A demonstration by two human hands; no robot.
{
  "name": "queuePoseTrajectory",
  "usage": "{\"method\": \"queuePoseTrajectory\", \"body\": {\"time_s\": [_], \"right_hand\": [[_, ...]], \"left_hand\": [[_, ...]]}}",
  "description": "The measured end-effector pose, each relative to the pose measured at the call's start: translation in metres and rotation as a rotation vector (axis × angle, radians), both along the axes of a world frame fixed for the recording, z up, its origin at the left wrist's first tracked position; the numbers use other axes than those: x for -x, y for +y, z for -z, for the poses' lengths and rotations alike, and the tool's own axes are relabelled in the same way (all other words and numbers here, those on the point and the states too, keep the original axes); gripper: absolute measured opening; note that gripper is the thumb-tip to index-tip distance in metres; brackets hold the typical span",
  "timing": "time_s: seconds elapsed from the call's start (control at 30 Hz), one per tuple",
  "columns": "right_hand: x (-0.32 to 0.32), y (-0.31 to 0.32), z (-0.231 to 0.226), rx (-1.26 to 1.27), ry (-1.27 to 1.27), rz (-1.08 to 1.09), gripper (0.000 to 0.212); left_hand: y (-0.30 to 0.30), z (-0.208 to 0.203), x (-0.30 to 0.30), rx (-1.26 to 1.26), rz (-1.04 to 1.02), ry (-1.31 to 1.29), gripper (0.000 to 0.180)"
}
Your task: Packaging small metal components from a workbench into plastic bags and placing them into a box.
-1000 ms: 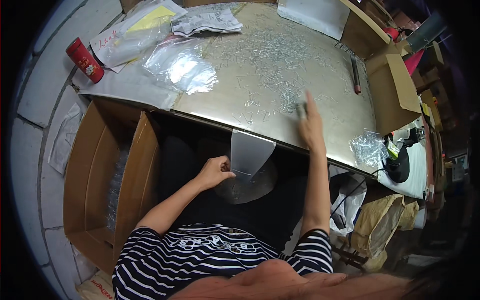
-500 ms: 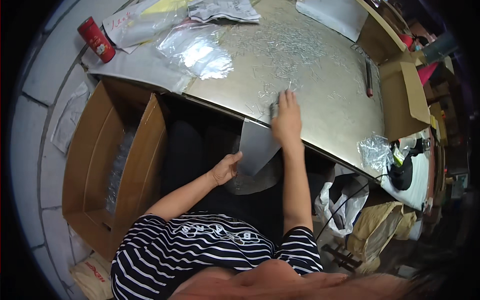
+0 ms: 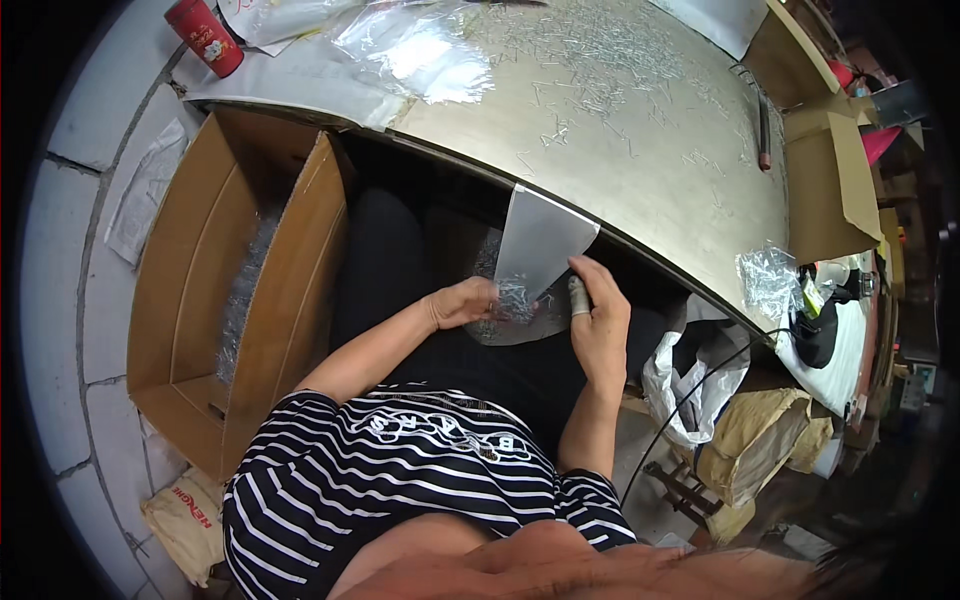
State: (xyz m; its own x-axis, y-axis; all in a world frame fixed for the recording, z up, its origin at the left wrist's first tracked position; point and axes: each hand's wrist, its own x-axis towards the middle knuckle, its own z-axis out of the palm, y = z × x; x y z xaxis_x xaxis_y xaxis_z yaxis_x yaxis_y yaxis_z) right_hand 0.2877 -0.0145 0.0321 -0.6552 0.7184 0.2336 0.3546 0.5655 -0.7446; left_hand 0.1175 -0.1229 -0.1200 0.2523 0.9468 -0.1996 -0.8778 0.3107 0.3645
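Note:
Below the table's near edge, a translucent plastic bag [image 3: 543, 240] hangs with its wide end up against the edge. A clump of small metal pins [image 3: 515, 298] shows at its lower end. My left hand [image 3: 465, 302] grips the bag there, fingers closed around its lower left side. My right hand [image 3: 602, 318] is at the bag's right side, fingers extended and a pale wrap on the thumb. Whether it touches the bag is hard to make out. Under the bag, a rounded container [image 3: 525, 330] with more metal bits sits at my lap, partly hidden.
Loose metal pins [image 3: 620, 70] lie scattered over the metal tabletop [image 3: 690, 225]. An open cardboard box [image 3: 290, 290] with filled plastic bags stands at my left. Clear plastic bags [image 3: 415, 50] and a red can [image 3: 205, 38] are on the table's left. White sacks [image 3: 685, 375] hang at right.
My right hand has come off the tabletop, down beside the bag. Pins now show in the bag's lower end, and fewer lie by the table's near edge. The view has shifted slightly.

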Motion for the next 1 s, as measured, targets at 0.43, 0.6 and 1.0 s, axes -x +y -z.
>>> {"method": "queuePoseTrajectory", "body": {"time_s": [0.43,0.6,1.0], "right_hand": [[0.017,-0.024,0.031,0.071,-0.099,-0.157,0.025],[0.013,-0.026,0.049,0.189,-0.474,-0.446,0.024],[-0.018,-0.001,0.048,0.483,0.029,-0.103,0.029]], "left_hand": [[-0.008,0.013,-0.007,0.048,-0.003,0.564,0.044],[-0.017,-0.007,-0.013,0.149,0.200,0.597,0.035],[-0.014,-0.043,-0.001,0.022,-0.036,0.533,0.045]]}}
